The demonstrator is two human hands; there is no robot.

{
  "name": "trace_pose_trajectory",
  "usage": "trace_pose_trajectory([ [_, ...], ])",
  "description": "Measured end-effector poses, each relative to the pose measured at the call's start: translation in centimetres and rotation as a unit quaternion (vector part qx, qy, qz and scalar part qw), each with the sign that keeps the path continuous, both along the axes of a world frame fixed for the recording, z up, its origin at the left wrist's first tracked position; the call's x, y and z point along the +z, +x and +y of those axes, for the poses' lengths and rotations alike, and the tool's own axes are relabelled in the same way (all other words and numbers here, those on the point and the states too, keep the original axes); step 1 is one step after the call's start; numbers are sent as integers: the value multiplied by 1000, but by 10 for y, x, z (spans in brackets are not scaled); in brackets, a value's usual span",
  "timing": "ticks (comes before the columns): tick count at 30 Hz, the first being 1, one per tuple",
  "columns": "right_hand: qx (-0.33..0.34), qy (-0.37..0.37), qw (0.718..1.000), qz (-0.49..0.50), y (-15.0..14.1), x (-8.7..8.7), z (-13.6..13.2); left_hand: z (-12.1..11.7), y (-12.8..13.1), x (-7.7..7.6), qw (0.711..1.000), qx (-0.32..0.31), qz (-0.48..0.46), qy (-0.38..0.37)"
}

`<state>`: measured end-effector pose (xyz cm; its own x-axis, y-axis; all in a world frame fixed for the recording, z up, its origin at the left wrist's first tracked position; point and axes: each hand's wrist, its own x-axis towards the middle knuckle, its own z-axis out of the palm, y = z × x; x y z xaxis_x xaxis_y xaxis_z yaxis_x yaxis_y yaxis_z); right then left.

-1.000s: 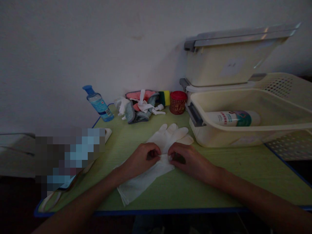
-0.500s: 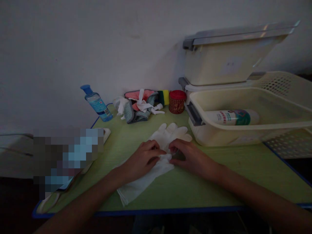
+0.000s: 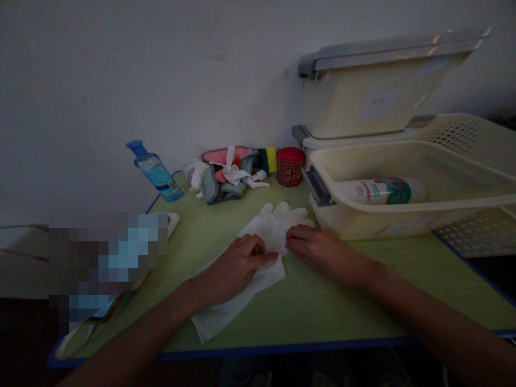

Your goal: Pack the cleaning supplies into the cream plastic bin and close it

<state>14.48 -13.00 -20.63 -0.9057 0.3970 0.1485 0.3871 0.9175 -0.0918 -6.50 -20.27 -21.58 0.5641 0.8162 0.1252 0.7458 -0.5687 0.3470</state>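
A pair of long white rubber gloves [image 3: 226, 317], seemingly laid one over the other, stretches diagonally across the table with the fingers pointing away from me. My left hand [image 3: 237, 266] rests on the middle of the gloves, its fingers curled and its thumb side pressed against the white material. At the right edge, close to the glove fingers, my right hand [image 3: 316, 250] is closed with bent fingertips gripping the glove. The fingertips of both hands are partly hidden.
On the green table [image 3: 342, 312], a cream bin [image 3: 371, 220] holds a white bottle [image 3: 377, 192]. Behind the gloves are a red canister [image 3: 290, 166], a sponge [image 3: 266, 160] and bundled cloths [image 3: 226, 183]. A tilted blue bottle [image 3: 157, 172] and a blurred-out device [image 3: 121, 258] are at left.
My right hand has moved slightly up and right along the glove, its fingers now closer together. My left hand has stayed nearly in place. The glove material between the hands lies flatter.
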Motion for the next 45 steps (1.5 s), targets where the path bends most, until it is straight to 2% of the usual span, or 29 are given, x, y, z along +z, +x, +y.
trace_pose_trajectory([
  [3,6,49,998,-27,2,2,1,0,0,1,1000,-6,11,-9],
  [8,-23,86,994,-65,3,5,4,0,-1,-1,1000,-5,14,-16],
  [22,-97,145,980,-100,-5,1,-2,-1,1,-2,1000,-8,15,21],
  [29,-128,139,977,-96,-4,2,-7,-1,1,-1,1000,-5,2,10],
  [32,-103,153,982,-48,-5,3,-18,-1,1,-1,1000,-3,3,14],
  [37,12,129,990,56,-11,0,-38,0,1,-3,1000,-13,4,19],
  [40,43,106,991,62,-13,-5,-44,0,0,-3,1000,-15,-1,9],
  [45,53,102,992,53,-13,-8,-49,0,-1,-1,999,-7,-36,-11],
])
